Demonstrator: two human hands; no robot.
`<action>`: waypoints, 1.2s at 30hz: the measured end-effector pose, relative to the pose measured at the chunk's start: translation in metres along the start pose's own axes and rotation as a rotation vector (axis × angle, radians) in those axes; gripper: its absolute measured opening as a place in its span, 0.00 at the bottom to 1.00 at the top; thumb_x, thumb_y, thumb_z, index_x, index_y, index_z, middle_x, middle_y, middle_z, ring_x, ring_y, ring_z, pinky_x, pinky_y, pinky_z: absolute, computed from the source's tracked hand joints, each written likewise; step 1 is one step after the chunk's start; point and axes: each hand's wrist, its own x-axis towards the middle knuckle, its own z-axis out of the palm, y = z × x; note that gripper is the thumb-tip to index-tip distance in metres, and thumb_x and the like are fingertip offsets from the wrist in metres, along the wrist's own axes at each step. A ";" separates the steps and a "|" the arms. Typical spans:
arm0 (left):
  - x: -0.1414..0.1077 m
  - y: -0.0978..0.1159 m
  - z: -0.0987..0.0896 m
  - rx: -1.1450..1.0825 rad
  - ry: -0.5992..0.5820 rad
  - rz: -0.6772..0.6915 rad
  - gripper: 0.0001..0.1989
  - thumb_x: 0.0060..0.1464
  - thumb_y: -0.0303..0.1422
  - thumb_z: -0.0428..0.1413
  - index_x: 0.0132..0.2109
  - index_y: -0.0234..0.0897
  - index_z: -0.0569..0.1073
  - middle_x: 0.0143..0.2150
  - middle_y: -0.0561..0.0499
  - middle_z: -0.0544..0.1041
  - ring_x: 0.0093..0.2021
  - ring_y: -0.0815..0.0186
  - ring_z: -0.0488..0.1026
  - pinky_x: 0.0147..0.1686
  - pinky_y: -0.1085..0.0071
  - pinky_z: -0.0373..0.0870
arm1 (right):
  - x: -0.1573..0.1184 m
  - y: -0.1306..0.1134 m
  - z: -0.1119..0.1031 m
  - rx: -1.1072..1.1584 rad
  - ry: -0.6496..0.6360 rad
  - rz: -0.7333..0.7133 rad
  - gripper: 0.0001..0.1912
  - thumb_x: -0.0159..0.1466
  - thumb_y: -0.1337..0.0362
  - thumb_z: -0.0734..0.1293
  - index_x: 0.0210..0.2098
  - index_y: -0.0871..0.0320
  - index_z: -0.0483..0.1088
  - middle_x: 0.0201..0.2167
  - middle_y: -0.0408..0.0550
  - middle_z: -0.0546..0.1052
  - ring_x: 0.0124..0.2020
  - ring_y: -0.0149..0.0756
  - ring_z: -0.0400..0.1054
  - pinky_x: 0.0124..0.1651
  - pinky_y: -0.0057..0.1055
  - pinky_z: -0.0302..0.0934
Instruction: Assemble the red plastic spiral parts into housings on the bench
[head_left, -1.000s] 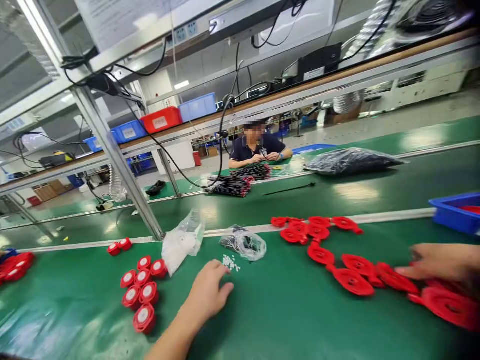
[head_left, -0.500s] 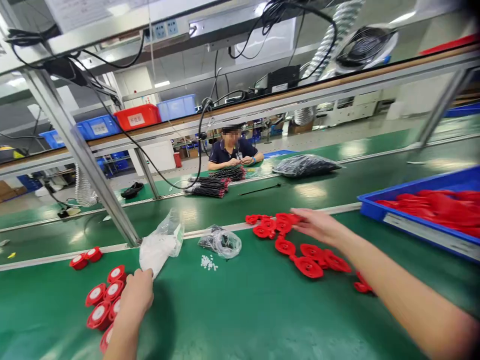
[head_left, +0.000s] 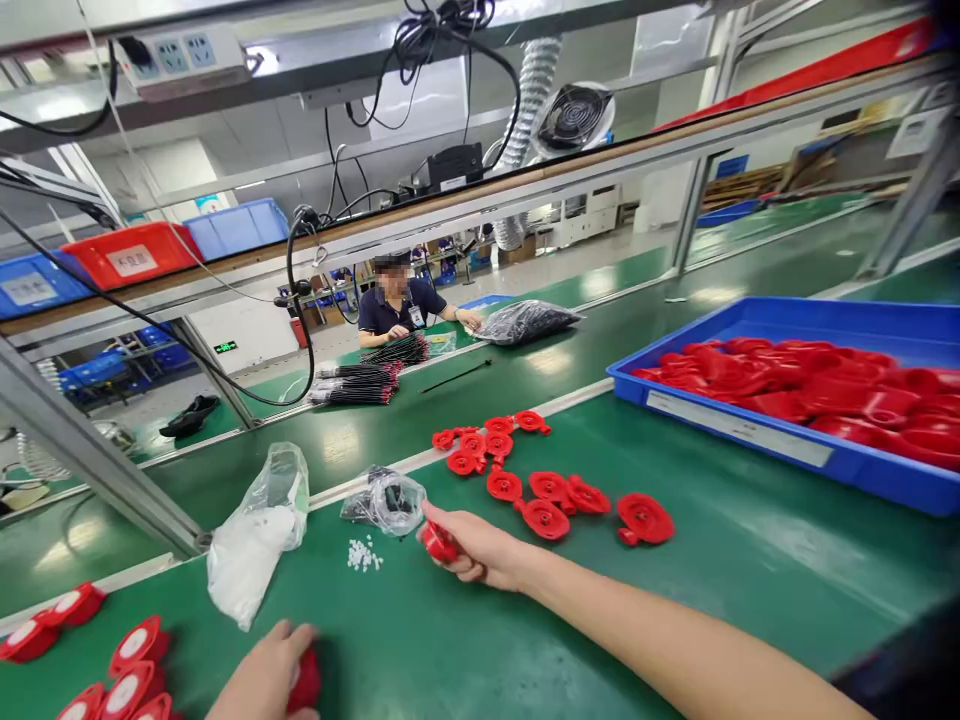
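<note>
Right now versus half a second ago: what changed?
Right hand moved left, away from the tabbed red discs, and holds a red plastic part. Left hand shifted right, off the white-topped red round parts, a red piece in its grip. White granules stayed put.

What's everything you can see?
Bench: one, green, foreground
Flat red parts: about eleven, red, mid-bench
Disc-topped parts: about six, red and white, lower left
Tray: one, blue, right
Small pieces: uncounted heap, white, centre
Bag with white contents: one, clear, left of heap
Bag with dark contents: one, clear, behind heap
Cable bundles: at least two, black, red-ended, beyond
Wrapped bag: one, black, far side
Bins: three, blue and red, upper left
Fan: one, black, top
Co-worker: one, dark shirt, across
Left hand: one, lower left, at red part
Right hand: one, centre, holding another red part
</note>
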 end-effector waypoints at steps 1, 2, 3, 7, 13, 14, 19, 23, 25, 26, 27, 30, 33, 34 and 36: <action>0.002 0.011 0.001 -0.064 -0.027 0.055 0.30 0.44 0.23 0.61 0.57 0.41 0.78 0.55 0.43 0.78 0.55 0.51 0.77 0.58 0.62 0.69 | 0.000 0.001 0.000 0.016 -0.008 0.005 0.27 0.66 0.43 0.73 0.28 0.59 0.65 0.18 0.36 0.63 0.13 0.19 0.46 0.13 0.15 0.35; 0.004 0.025 0.003 -0.123 -0.039 0.111 0.28 0.45 0.24 0.61 0.56 0.43 0.78 0.54 0.45 0.78 0.54 0.52 0.77 0.57 0.63 0.69 | 0.000 0.002 0.000 0.033 -0.012 0.012 0.28 0.66 0.42 0.72 0.27 0.59 0.62 0.17 0.35 0.61 0.13 0.19 0.45 0.14 0.15 0.35; 0.007 0.039 0.007 -0.187 -0.056 0.165 0.28 0.46 0.26 0.62 0.56 0.45 0.78 0.53 0.45 0.78 0.52 0.52 0.77 0.56 0.64 0.70 | 0.000 0.002 -0.001 0.048 -0.011 0.022 0.29 0.68 0.42 0.70 0.26 0.59 0.61 0.18 0.35 0.61 0.13 0.19 0.45 0.14 0.15 0.35; 0.017 0.086 0.038 -0.420 -0.029 0.324 0.29 0.48 0.31 0.66 0.59 0.46 0.76 0.52 0.45 0.77 0.51 0.53 0.76 0.54 0.64 0.71 | 0.001 0.006 -0.003 0.081 0.022 0.092 0.29 0.73 0.40 0.62 0.31 0.61 0.67 0.26 0.45 0.73 0.13 0.18 0.48 0.13 0.16 0.36; 0.024 0.088 0.065 -0.618 0.135 0.253 0.26 0.43 0.32 0.72 0.50 0.42 0.74 0.47 0.47 0.78 0.46 0.53 0.75 0.49 0.61 0.73 | -0.001 0.018 0.001 0.142 -0.014 -0.004 0.20 0.63 0.51 0.76 0.41 0.62 0.72 0.34 0.51 0.79 0.21 0.24 0.65 0.17 0.16 0.51; 0.025 0.086 0.064 -0.649 0.148 0.236 0.23 0.44 0.33 0.71 0.47 0.41 0.73 0.44 0.48 0.78 0.43 0.55 0.75 0.46 0.62 0.73 | -0.002 0.019 0.002 0.158 -0.025 -0.016 0.20 0.61 0.53 0.77 0.42 0.62 0.73 0.35 0.51 0.79 0.22 0.25 0.66 0.19 0.17 0.54; 0.027 0.083 0.052 -0.859 0.183 0.239 0.16 0.49 0.33 0.67 0.43 0.40 0.70 0.45 0.49 0.78 0.43 0.59 0.76 0.46 0.65 0.73 | -0.003 0.019 0.004 0.201 -0.011 -0.035 0.20 0.57 0.60 0.77 0.45 0.62 0.73 0.39 0.54 0.81 0.25 0.27 0.69 0.26 0.22 0.61; 0.028 0.086 0.051 -0.917 0.140 0.218 0.14 0.50 0.34 0.66 0.41 0.40 0.70 0.38 0.52 0.76 0.38 0.62 0.73 0.40 0.69 0.71 | -0.001 0.020 0.004 0.189 0.054 -0.066 0.21 0.53 0.62 0.78 0.43 0.62 0.72 0.36 0.53 0.80 0.23 0.25 0.64 0.26 0.22 0.55; 0.028 0.086 0.051 -0.945 0.117 0.208 0.14 0.49 0.35 0.67 0.39 0.39 0.70 0.36 0.54 0.74 0.34 0.65 0.70 0.36 0.71 0.69 | 0.000 0.022 0.004 0.171 0.086 -0.088 0.20 0.53 0.62 0.78 0.41 0.62 0.72 0.33 0.51 0.79 0.22 0.23 0.60 0.24 0.22 0.50; 0.029 0.086 0.051 -0.956 0.107 0.200 0.14 0.49 0.35 0.67 0.38 0.39 0.70 0.35 0.54 0.74 0.33 0.65 0.70 0.35 0.71 0.68 | 0.000 0.024 0.004 0.160 0.104 -0.096 0.20 0.53 0.62 0.78 0.41 0.62 0.71 0.31 0.49 0.78 0.21 0.23 0.58 0.24 0.22 0.48; 0.029 0.086 0.050 -0.963 0.100 0.193 0.15 0.49 0.36 0.67 0.38 0.39 0.70 0.34 0.54 0.74 0.33 0.66 0.69 0.35 0.72 0.67 | 0.000 0.026 0.005 0.150 0.121 -0.101 0.20 0.53 0.61 0.78 0.41 0.61 0.71 0.30 0.47 0.77 0.21 0.23 0.58 0.24 0.22 0.47; 0.027 0.087 0.049 -0.979 0.080 0.191 0.16 0.48 0.37 0.69 0.36 0.39 0.69 0.34 0.54 0.75 0.33 0.66 0.70 0.35 0.71 0.67 | -0.003 0.028 0.008 0.169 0.116 -0.113 0.20 0.53 0.60 0.78 0.41 0.59 0.72 0.28 0.44 0.75 0.24 0.26 0.61 0.27 0.23 0.52; 0.026 0.088 0.049 -1.073 0.051 0.223 0.16 0.47 0.34 0.69 0.37 0.39 0.69 0.39 0.50 0.79 0.36 0.64 0.74 0.39 0.69 0.71 | -0.008 0.026 0.011 0.264 -0.001 -0.099 0.20 0.54 0.63 0.77 0.45 0.58 0.73 0.34 0.46 0.77 0.29 0.30 0.66 0.31 0.25 0.59; 0.026 0.088 0.049 -1.105 0.047 0.225 0.16 0.47 0.33 0.69 0.37 0.39 0.69 0.39 0.50 0.79 0.36 0.63 0.75 0.40 0.68 0.72 | -0.010 0.024 0.011 0.299 -0.047 -0.086 0.20 0.54 0.65 0.76 0.46 0.58 0.74 0.36 0.47 0.78 0.30 0.31 0.68 0.33 0.26 0.60; 0.028 0.087 0.052 -1.128 0.072 0.207 0.16 0.46 0.33 0.69 0.38 0.39 0.71 0.36 0.52 0.79 0.34 0.64 0.74 0.38 0.69 0.71 | -0.013 0.022 0.011 0.358 -0.128 -0.072 0.24 0.52 0.68 0.73 0.50 0.57 0.75 0.39 0.48 0.78 0.33 0.32 0.69 0.36 0.27 0.63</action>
